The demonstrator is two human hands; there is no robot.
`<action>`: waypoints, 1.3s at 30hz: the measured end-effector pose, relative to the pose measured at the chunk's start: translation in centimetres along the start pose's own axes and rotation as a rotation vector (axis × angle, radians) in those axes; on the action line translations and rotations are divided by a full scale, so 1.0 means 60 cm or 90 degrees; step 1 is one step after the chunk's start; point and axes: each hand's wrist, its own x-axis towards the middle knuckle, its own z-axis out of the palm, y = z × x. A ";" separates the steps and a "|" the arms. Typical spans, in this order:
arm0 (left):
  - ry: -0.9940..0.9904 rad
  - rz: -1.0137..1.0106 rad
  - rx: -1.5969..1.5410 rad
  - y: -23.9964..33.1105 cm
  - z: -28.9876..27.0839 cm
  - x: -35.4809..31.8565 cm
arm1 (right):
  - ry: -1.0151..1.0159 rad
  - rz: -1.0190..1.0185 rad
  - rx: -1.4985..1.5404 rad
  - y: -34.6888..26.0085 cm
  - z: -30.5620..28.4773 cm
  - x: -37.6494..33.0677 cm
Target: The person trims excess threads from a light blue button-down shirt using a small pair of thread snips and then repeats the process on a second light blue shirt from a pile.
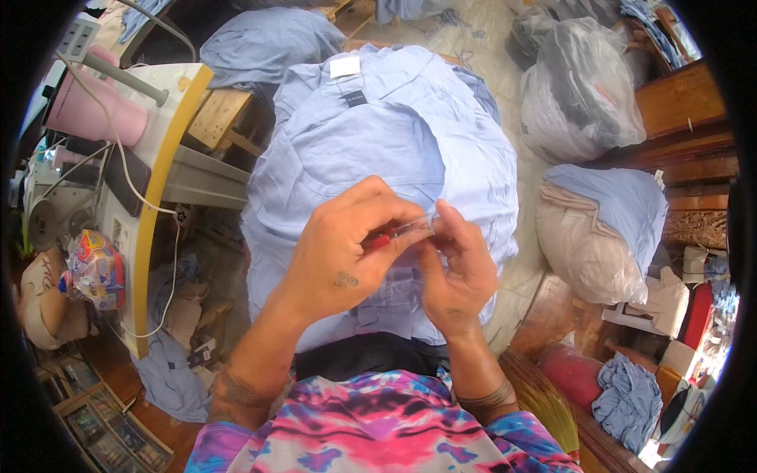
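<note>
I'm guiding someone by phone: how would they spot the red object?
Find the big pale blue cloth pile in the middle. Over it, the left hand holds a small red object, partly hidden. Its bright red stands out from the pale blue behind.

We count one small red object [380,241], two garment labels [356,98], one white and one dark, one pink tumbler [101,101], one dark phone [129,178], one yellow-edged table [147,236], one colourful packet [96,270] and one broom [544,388]. How many pieces of cloth lie in our pale-blue garment pile [475,150], we cannot tell.
</note>
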 end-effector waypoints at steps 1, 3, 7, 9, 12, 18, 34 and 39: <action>-0.009 0.016 0.023 -0.001 -0.004 -0.002 | -0.024 -0.025 -0.031 -0.006 -0.001 0.007; -0.025 0.050 0.071 -0.002 -0.013 -0.005 | -0.087 -0.067 -0.071 -0.021 -0.009 0.027; -0.063 0.039 0.095 0.005 -0.036 -0.002 | -0.224 -0.121 -0.134 -0.034 -0.038 0.069; -0.088 0.050 0.066 -0.003 -0.036 -0.001 | -0.266 -0.159 -0.170 -0.036 -0.049 0.086; -0.098 0.028 0.032 0.007 -0.032 -0.008 | -0.278 -0.222 -0.246 -0.031 -0.069 0.109; 0.053 -0.018 -0.006 -0.003 -0.019 -0.030 | -0.220 -0.262 -0.256 -0.061 -0.070 0.129; 0.034 0.151 0.076 -0.008 -0.003 -0.018 | -0.106 -0.276 -0.257 -0.058 -0.034 0.085; 0.109 0.278 0.179 -0.018 0.006 -0.026 | -0.059 -0.258 -0.271 -0.077 -0.022 0.075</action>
